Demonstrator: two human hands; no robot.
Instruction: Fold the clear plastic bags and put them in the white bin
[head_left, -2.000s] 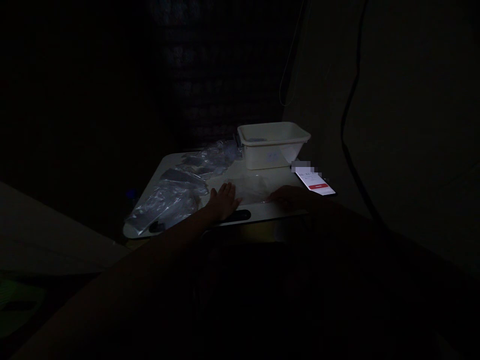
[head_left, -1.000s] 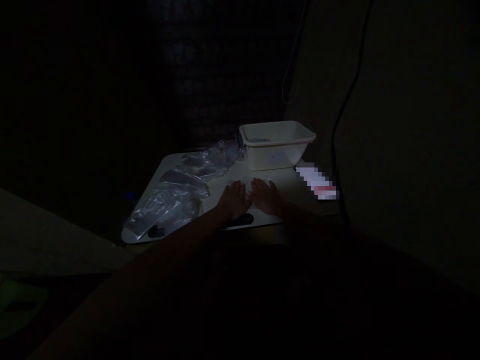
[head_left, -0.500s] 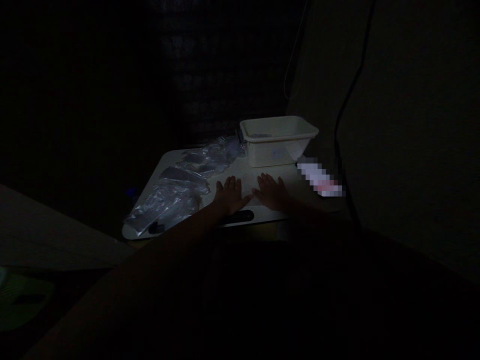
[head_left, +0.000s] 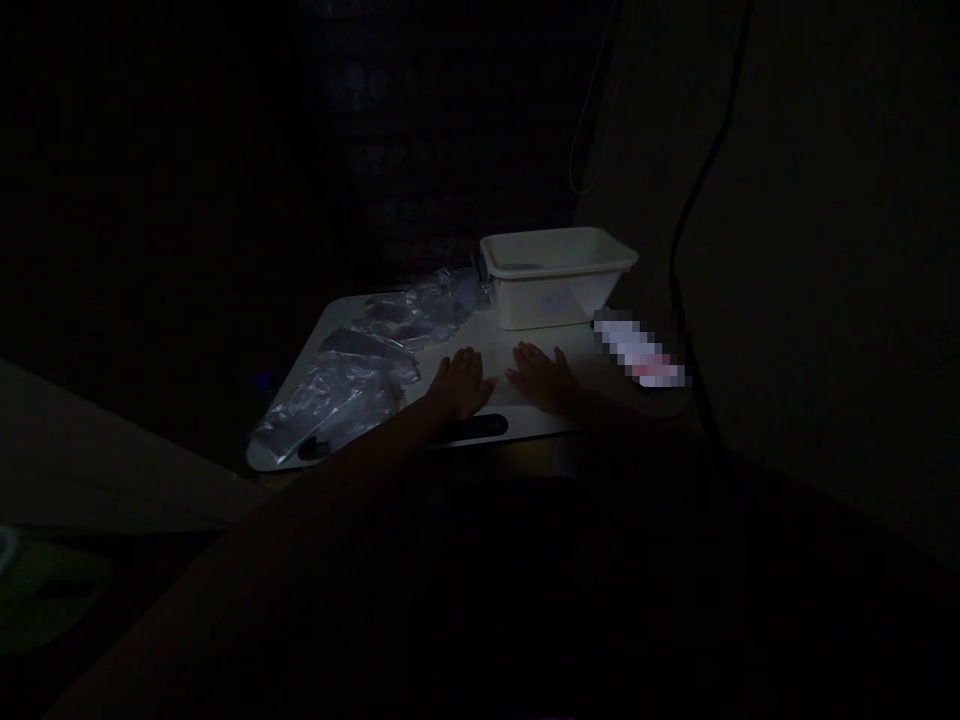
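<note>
My left hand (head_left: 459, 384) lies flat on the small white table (head_left: 517, 420), palm down, fingers stretched forward. Beside it, my right hand (head_left: 546, 380) rests the same way, thumb towards the left one, with a narrow gap between them. A faint, clear sheet-like patch seems to lie on the tabletop between the hands; the dim light hides its edges. Left of my left hand is a spread of clear plastic bags (head_left: 337, 400), and more crumpled plastic bags (head_left: 424, 305) lie behind. Neither hand grips anything that I can see.
A white plastic tub (head_left: 555, 300) stands at the table's back right, with something low inside. A blurred, bright, phone-like object (head_left: 641, 350) lies on the right. A dark cable (head_left: 675, 250) hangs along the right wall. Something green (head_left: 60, 595) is at the lower left.
Both hands stay flat on the table. The thumbs have drawn slightly apart, and my left hand's fingers are closer together. The view has shifted a little.
</note>
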